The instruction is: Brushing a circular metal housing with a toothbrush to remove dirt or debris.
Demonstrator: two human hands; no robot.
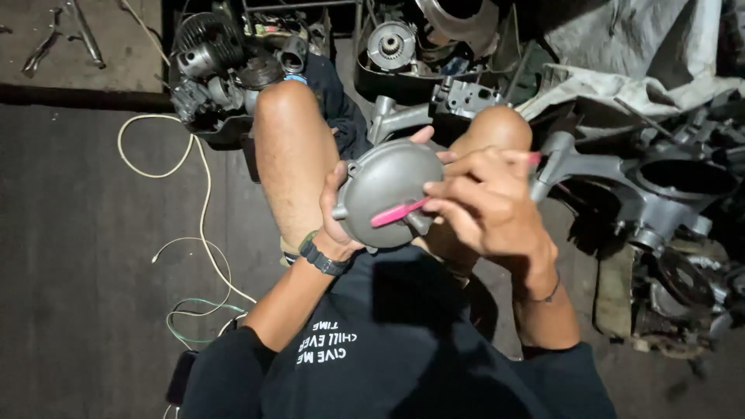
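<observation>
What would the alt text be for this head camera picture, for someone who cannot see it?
A seated person's left hand holds a round grey metal cover over their knees while the right hand works a pink tool against it. Engine parts and a pale cord lie on the dark floor.

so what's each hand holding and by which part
Left hand grips the round grey metal cover by its left rim. Right hand holds a pink-handled tool by its upper handle.
</observation>
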